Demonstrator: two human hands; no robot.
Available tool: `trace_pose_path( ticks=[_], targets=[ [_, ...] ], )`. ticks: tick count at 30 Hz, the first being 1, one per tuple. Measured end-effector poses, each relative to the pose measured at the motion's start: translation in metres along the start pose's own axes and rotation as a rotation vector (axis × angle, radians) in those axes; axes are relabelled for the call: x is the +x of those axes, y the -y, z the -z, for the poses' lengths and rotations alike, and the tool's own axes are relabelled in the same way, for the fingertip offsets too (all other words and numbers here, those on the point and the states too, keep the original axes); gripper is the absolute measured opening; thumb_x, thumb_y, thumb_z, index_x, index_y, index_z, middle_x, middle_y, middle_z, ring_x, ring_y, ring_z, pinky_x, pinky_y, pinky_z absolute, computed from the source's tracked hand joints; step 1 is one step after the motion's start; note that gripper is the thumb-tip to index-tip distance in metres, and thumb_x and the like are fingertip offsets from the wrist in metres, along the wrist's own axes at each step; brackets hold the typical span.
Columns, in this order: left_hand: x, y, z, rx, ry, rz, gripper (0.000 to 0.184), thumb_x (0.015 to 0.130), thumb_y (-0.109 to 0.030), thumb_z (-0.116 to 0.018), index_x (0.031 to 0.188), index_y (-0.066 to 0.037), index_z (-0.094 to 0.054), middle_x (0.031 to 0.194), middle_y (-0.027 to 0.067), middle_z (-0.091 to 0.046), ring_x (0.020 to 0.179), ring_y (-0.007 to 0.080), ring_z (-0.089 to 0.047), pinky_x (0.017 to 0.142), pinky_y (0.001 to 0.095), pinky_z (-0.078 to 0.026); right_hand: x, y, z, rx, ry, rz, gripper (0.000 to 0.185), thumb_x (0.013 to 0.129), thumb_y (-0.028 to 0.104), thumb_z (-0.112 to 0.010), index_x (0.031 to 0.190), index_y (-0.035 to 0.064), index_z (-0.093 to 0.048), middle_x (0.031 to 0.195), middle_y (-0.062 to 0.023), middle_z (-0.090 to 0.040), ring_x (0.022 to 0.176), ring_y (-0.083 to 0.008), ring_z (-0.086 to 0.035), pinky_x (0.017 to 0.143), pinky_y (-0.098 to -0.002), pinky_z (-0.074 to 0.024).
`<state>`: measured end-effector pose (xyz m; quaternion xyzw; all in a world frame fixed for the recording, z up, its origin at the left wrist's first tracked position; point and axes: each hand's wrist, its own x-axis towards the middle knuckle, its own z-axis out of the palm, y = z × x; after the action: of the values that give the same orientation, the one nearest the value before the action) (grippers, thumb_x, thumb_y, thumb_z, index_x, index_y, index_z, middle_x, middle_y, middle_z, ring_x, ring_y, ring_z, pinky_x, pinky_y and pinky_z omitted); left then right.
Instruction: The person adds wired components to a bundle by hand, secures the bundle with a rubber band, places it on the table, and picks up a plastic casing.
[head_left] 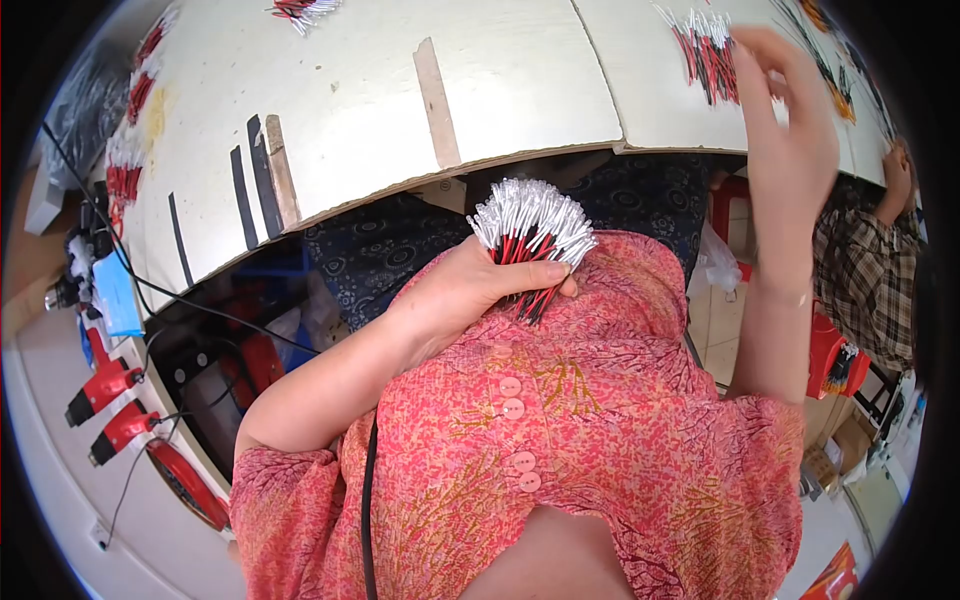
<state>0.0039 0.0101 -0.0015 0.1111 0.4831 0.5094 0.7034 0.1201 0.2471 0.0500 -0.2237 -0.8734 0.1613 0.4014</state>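
Observation:
A thick bundle of wired LEDs (535,225), with clear tips, white sleeves and red and black wires, is gripped in my left hand (490,280) in front of my chest. Its tips fan out upward, away from me. The thumb lies across the wires and the fingers wrap round behind them. At the upper right, my right hand (790,130) reaches over the table to the edge of a pile of similar wired LEDs (708,55). Its thumb and forefinger come together there in a pinch. What lies between those fingertips is too small and blurred to make out.
The white table (520,90) has a seam and dark and brown tape strips. More LED bundles (125,170) line its left edge, and another bundle (300,12) lies at the top. Red heat guns (105,390) hang at left. A co-worker's hand (897,170) is at far right.

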Motion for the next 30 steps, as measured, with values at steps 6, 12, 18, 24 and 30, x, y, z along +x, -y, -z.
trace_pose_path(
  ticks=[6, 12, 18, 24, 30],
  targets=[
    [0.003, 0.001, 0.000, -0.025, -0.009, 0.012, 0.018, 0.091, -0.014, -0.067, 0.105, -0.003, -0.064, 0.092, 0.0043, -0.068, 0.087, 0.0114, -0.064, 0.080, 0.0257, -0.049, -0.073, 0.052, -0.001, 0.322, 0.401, -0.120, 0.016, 0.080, 0.002, -0.071, 0.094, -0.0003, -0.065, 0.092, -0.0110, -0.067, 0.082, -0.0209, -0.065, 0.071, -0.0289, -0.0514],
    [0.001, 0.005, -0.001, 0.001, -0.009, 0.004, 0.024, 0.090, -0.015, -0.068, 0.110, -0.003, -0.063, 0.096, 0.0055, -0.069, 0.091, 0.0127, -0.065, 0.083, 0.0270, -0.050, -0.101, 0.052, -0.029, 0.643, 0.640, -0.605, 0.062, 0.083, 0.028, -0.077, 0.129, -0.0034, -0.049, 0.110, -0.0150, -0.062, 0.079, -0.0160, -0.065, 0.062, -0.0269, -0.0537],
    [-0.007, 0.002, -0.002, 0.045, -0.020, -0.007, 0.030, 0.091, -0.017, -0.068, 0.116, -0.002, -0.060, 0.100, 0.0071, -0.068, 0.095, 0.0141, -0.064, 0.087, 0.0280, -0.049, -0.102, 0.062, -0.047, 0.976, 0.793, -0.769, 0.044, 0.094, 0.022, -0.063, 0.132, 0.0039, -0.049, 0.099, -0.0070, -0.063, 0.065, -0.0053, -0.058, 0.048, -0.0200, -0.0470],
    [-0.007, 0.000, -0.001, -0.077, 0.021, 0.030, 0.034, 0.095, -0.023, -0.062, 0.123, -0.003, -0.055, 0.103, 0.0077, -0.067, 0.098, 0.0142, -0.064, 0.088, 0.0281, -0.049, -0.100, 0.058, -0.044, 1.054, 0.822, -0.809, 0.041, 0.098, 0.014, -0.052, 0.138, 0.0085, -0.047, 0.096, -0.0015, -0.063, 0.062, -0.0018, -0.053, 0.048, -0.0175, -0.0449],
    [-0.006, 0.001, 0.001, -0.096, 0.025, 0.031, 0.035, 0.097, -0.023, -0.060, 0.125, -0.003, -0.055, 0.105, 0.0079, -0.067, 0.099, 0.0143, -0.064, 0.089, 0.0282, -0.049, -0.090, 0.059, -0.035, 1.074, 0.922, -0.902, 0.044, 0.098, 0.007, -0.049, 0.142, 0.0071, -0.046, 0.114, -0.0012, -0.060, 0.088, -0.0020, -0.054, 0.069, -0.0157, -0.0451]
  ],
)
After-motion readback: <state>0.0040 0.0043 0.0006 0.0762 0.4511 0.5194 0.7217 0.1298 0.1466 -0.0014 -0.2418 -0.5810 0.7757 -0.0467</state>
